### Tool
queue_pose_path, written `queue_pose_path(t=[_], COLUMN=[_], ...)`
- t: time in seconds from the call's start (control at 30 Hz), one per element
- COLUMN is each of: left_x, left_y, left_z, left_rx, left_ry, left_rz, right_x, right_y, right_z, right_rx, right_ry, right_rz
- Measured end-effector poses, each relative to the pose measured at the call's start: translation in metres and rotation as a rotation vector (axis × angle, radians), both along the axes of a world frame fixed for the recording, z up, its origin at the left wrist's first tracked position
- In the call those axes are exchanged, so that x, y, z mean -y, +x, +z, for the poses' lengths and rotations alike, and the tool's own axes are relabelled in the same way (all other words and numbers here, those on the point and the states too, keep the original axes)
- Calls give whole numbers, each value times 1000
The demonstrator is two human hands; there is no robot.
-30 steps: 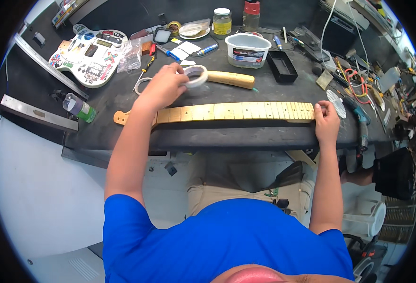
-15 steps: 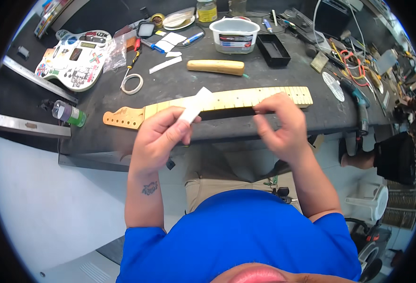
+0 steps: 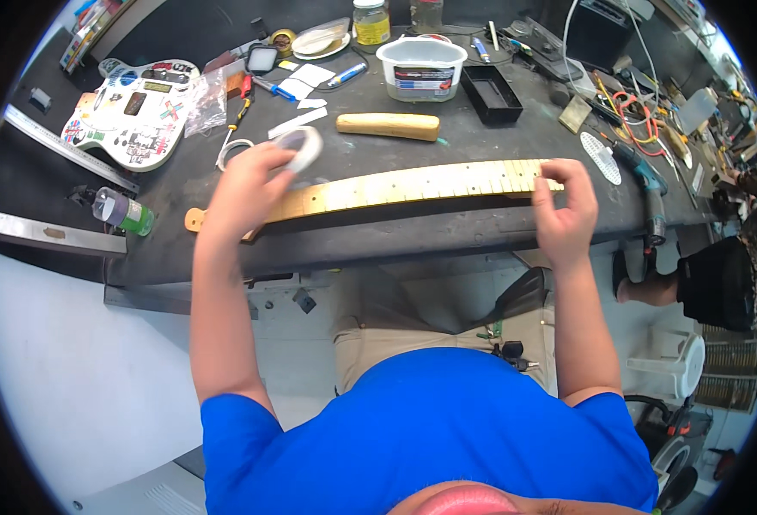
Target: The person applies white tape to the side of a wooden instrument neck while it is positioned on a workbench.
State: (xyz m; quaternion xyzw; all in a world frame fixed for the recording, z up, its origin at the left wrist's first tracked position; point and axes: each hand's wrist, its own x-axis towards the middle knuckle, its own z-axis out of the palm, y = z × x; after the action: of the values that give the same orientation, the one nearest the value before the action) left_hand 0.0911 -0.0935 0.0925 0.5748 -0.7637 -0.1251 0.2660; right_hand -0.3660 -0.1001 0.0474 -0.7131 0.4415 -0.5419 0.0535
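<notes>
A pale wooden guitar neck [image 3: 404,186] with dark fret lines lies across the bench, its headstock partly hidden by my left arm. My left hand [image 3: 254,184] is raised over the headstock end, closed on a roll of white tape [image 3: 304,149] that motion smears. At the other end of the neck my right hand [image 3: 567,206] has thumb and fingers curled around its tip. Another tape roll [image 3: 224,156] lies flat on the bench just behind my left hand.
A stickered white guitar body [image 3: 133,116] lies at the back left beside a green bottle [image 3: 125,213]. Behind the neck are a wooden block [image 3: 387,127], a plastic tub [image 3: 421,70] and a black tray [image 3: 492,93]. A power drill [image 3: 650,184] and tangled tools occupy the right side.
My left hand has moved left and away from the neck's middle, carrying the tape roll. My right hand has slid right to the neck's end. The neck's near side is less covered.
</notes>
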Motion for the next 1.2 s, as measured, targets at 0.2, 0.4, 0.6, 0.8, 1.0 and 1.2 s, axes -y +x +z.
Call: queue_pose_path(t=[0.2,0.4,0.6,0.8,1.0,1.2], left_x=[42,28,15,-62,-82,-89], left_y=[9,113,50,-60,-114,-110], left_z=[7,-38,-23,5,12,9], left_rx=[-65,362,413,-689,-808,-942], left_ry=[-53,118,-144,60,106,169], left_rz=[53,391,421,-4,-182,-352], right_x=[21,26,19,-19,-27,-28], right_y=[-35,-23,-27,49,108,123], right_z=[-52,-43,-41,14,57,50], right_rx=[122,95,66,73,61,206], right_ry=[-73,-8,-60,4,-23,32], right_rz=[-205,-138,-157,255,521,468])
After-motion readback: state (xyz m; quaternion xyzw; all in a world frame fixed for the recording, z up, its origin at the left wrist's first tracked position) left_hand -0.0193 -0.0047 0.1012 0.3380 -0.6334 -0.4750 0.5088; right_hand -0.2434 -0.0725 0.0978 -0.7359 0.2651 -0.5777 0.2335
